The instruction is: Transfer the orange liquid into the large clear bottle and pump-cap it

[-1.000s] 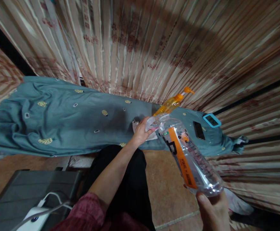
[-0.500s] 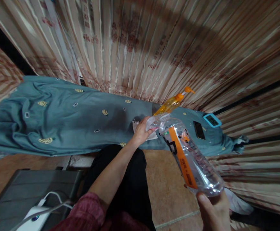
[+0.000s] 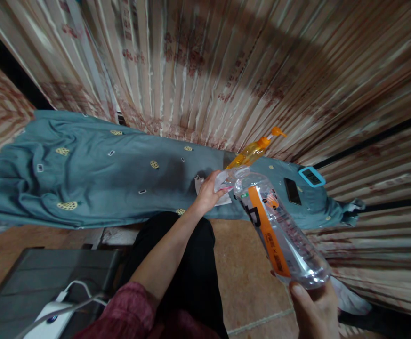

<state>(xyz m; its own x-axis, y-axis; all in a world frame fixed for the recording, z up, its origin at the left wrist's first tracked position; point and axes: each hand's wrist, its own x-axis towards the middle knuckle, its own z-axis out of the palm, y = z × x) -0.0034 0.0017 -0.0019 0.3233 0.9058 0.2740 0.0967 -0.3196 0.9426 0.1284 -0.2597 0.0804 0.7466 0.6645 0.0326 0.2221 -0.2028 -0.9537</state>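
Observation:
I hold a large clear plastic bottle (image 3: 276,226) slantwise in front of me, with an orange label along its side. Its wide base rests in my right hand (image 3: 314,306), whose thumb presses on the near side. At the narrow upper end, the fingers of my left hand (image 3: 208,193) are closed around the clear plastic; a whitish patch there is too unclear to name. Beneath that hand lies a piece of white tissue (image 3: 223,199). Just behind the bottle's narrow end stands a pump bottle (image 3: 249,153) of yellow liquid with an orange pump head.
A teal cloth with pineapple prints (image 3: 95,188) covers the long narrow surface. To the right lie a dark phone (image 3: 292,191) and a blue-framed digital clock (image 3: 311,176). Pleated curtains (image 3: 191,70) hang behind. At lower left, a white cabled device (image 3: 48,320) sits on a grey stool (image 3: 25,278).

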